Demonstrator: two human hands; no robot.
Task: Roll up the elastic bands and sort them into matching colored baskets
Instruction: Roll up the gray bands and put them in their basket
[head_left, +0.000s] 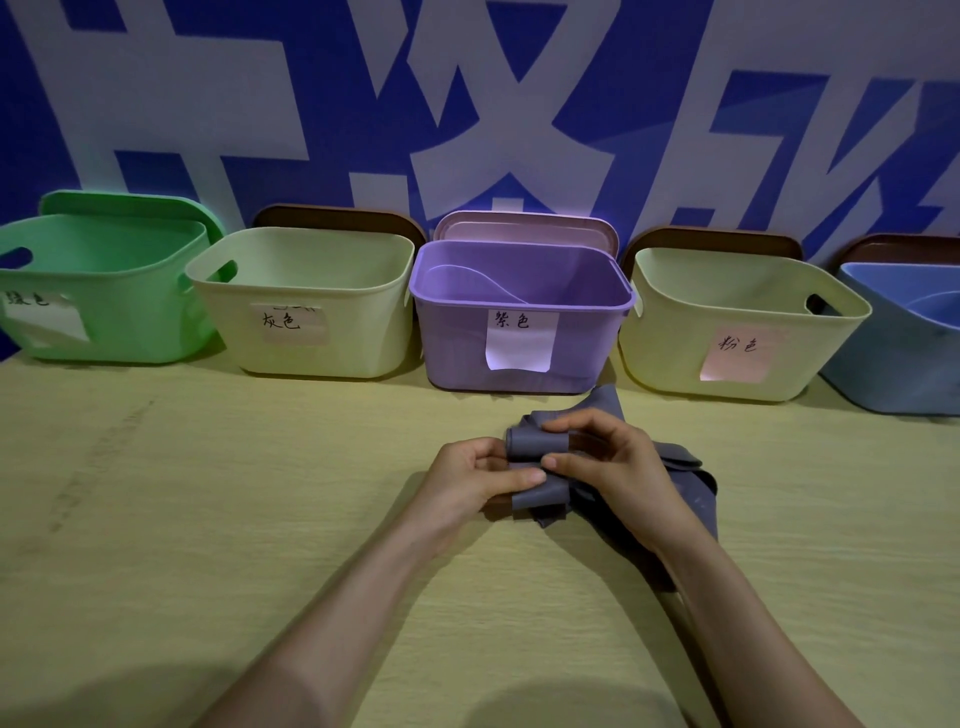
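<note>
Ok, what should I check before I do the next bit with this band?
1. Grip: ok. The left hand and right hand both pinch the elastic band at its rolled end.
2. Rolled all the way: not ok. A loose tail lies crumpled under the right hand.
3. Band colour: cannot tell. It looks greyish purple in this light, so it could match the grey-labelled basket or the purple basket.
4. Baskets open: ok. Neither of those two has a lid on top.
</note>
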